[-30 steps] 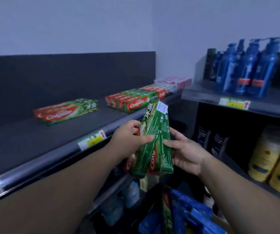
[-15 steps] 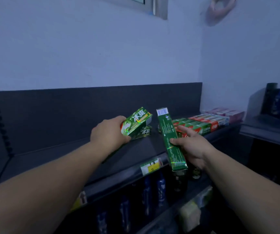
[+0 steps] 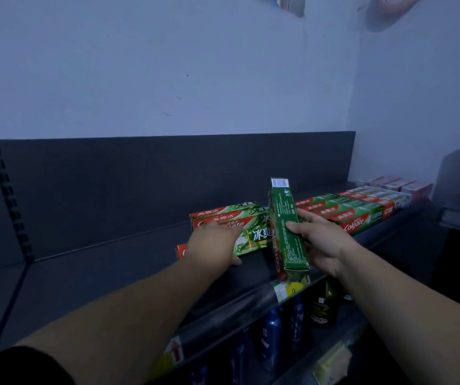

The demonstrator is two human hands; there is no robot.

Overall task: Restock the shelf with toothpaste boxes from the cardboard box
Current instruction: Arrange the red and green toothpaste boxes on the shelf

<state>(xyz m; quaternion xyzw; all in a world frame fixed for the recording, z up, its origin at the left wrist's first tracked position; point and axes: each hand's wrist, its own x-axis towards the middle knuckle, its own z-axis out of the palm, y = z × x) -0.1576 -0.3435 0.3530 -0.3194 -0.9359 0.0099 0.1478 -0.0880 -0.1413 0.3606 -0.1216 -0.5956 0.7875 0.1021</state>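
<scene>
The left hand [image 3: 212, 243] lay on top of a flat toothpaste box [image 3: 254, 237] and held it, with the thumb down on its near side. That box lay on the dark shelf [image 3: 98, 273], right against a small pile of boxes [image 3: 223, 215] behind it. The right hand [image 3: 320, 240] gripped a second toothpaste box [image 3: 287, 232], fingers and thumb curled round its middle. This one stood almost upright in the air, its bottom end over the shelf's front edge, near a price tag [image 3: 284, 291]. A row of boxes [image 3: 356, 215] sat to the right. A wide bare stretch of shelf ran off to the left.
</scene>
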